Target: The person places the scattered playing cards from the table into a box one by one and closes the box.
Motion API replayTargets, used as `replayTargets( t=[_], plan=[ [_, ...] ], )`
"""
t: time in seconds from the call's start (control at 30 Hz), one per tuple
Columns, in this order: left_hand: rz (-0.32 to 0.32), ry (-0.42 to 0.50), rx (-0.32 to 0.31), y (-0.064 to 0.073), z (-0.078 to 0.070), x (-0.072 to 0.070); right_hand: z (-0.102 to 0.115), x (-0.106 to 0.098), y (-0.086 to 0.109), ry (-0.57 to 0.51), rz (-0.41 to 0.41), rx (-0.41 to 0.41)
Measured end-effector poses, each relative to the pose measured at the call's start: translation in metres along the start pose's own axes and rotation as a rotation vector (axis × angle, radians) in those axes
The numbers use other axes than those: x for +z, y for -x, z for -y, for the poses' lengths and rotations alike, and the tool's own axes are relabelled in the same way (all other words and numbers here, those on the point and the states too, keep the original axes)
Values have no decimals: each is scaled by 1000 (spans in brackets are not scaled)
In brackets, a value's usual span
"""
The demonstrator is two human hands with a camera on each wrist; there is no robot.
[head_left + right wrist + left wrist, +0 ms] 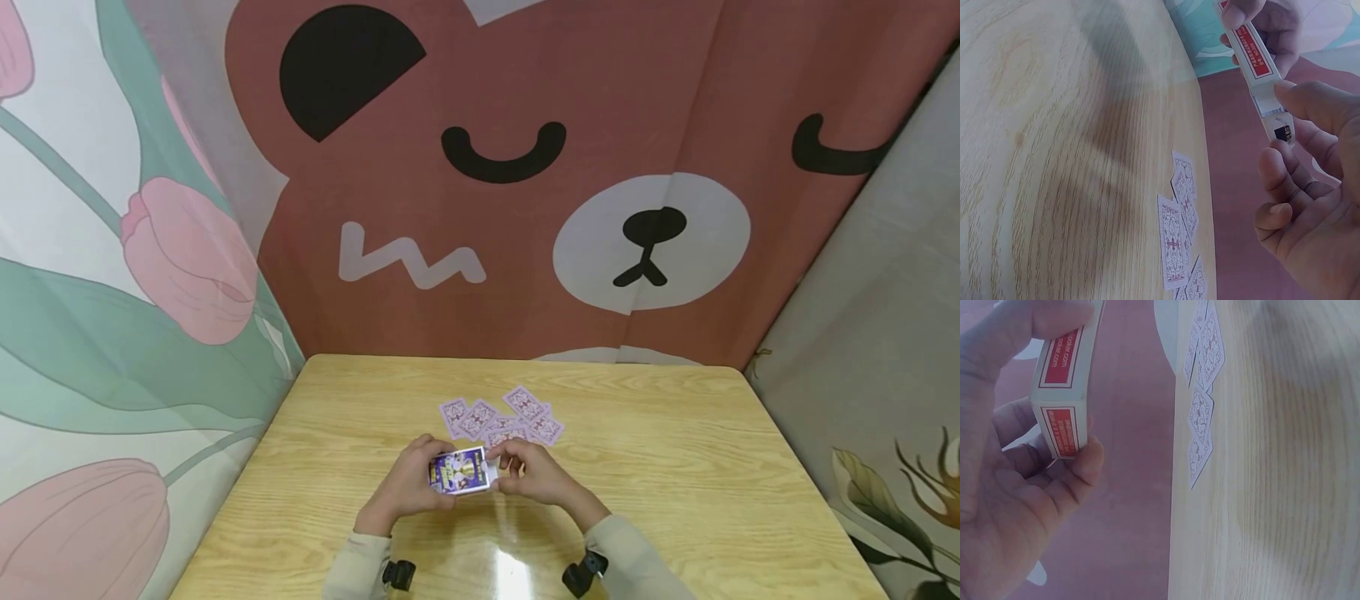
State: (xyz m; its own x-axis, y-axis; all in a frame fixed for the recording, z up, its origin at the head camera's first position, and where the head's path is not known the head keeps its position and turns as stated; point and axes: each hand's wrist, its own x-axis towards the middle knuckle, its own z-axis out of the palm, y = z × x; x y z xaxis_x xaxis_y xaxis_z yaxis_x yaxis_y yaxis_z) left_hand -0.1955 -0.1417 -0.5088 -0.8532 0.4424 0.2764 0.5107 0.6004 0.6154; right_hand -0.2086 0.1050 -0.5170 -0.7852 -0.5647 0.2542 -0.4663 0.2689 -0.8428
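Observation:
My left hand [408, 482] grips a playing card box [459, 472] by its long edges, thumb on one side and fingers on the other. The box has a purple front with a gold cup, and its narrow sides [1064, 359] are white and red. At the box's right end, my right hand [534, 473] pinches the raised white flap [1280, 128] between thumb and fingers. The edges of cards [1270, 112] show inside that end. Several loose playing cards [478, 418] lie back-up on the table beyond both hands, partly overlapping.
The hands are above a light wooden table [660, 467]. A curtain with a bear face [510, 208] hangs behind its far edge, and flowered cloth [187, 258] hangs at the left. Each wrist wears a small black camera [399, 574].

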Motion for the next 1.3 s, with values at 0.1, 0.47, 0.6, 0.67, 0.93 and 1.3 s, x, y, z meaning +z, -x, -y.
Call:
replayTargets(
  t=[0.1, 0.47, 0.6, 0.67, 0.93, 1.3],
  plan=[
    [-1, 3, -10, 1, 1, -1, 1, 0, -1, 7, 8, 3],
    [-26, -9, -19, 7, 6, 2, 6, -1, 11, 176, -36, -42],
    [-32, -17, -27, 7, 6, 1, -1, 1, 14, 226, -95, -16],
    [-30, -14, -39, 8, 6, 0, -7, 1, 16, 231, -142, 10],
    [-30, -31, -45, 8, 7, -2, -35, -7, 16, 172, -218, 10],
    [-19, -27, -51, 6, 7, -1, -65, -23, 5, 244, -182, 43]
  ],
)
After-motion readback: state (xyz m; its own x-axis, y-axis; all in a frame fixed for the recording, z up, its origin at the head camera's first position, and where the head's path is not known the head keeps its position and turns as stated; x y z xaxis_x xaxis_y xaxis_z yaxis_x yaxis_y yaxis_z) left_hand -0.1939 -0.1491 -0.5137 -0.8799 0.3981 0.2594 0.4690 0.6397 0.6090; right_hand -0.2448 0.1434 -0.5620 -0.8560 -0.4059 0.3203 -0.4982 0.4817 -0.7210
